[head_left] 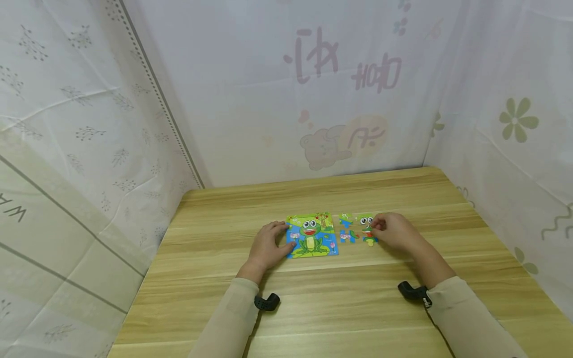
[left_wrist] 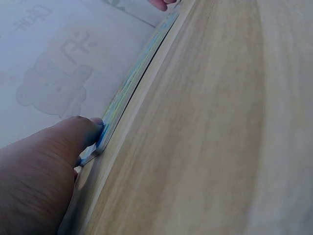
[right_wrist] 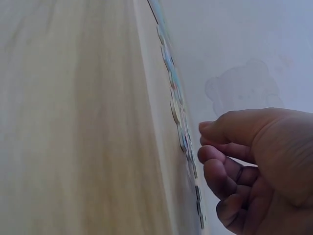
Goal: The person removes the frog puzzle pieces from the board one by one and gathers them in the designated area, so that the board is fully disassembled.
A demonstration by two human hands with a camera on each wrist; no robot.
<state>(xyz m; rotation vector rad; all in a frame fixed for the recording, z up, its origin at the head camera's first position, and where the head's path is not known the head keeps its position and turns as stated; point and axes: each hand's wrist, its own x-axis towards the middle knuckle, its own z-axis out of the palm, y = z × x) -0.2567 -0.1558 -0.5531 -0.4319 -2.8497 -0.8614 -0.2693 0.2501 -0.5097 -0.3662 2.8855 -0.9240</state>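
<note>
A square frog puzzle board (head_left: 312, 236) lies flat on the table, its picture of a green frog facing up. My left hand (head_left: 268, 246) rests at its left side, thumb at the lower left corner and fingertips by the upper left edge. In the left wrist view, the thumb (left_wrist: 80, 132) touches the board's rim. Right of the board lie several loose puzzle pieces (head_left: 346, 236) with parts of a similar frog. Over the rightmost pieces, my right hand (head_left: 396, 231) has loosely bent fingers. The right wrist view shows nothing between its thumb and fingertips (right_wrist: 211, 152).
The wooden table (head_left: 313, 303) reaches back to a white printed curtain (head_left: 250, 99), with more curtain at both sides. A black wrist device (head_left: 267, 302) sits at the left cuff and another black wrist device (head_left: 413, 291) at the right.
</note>
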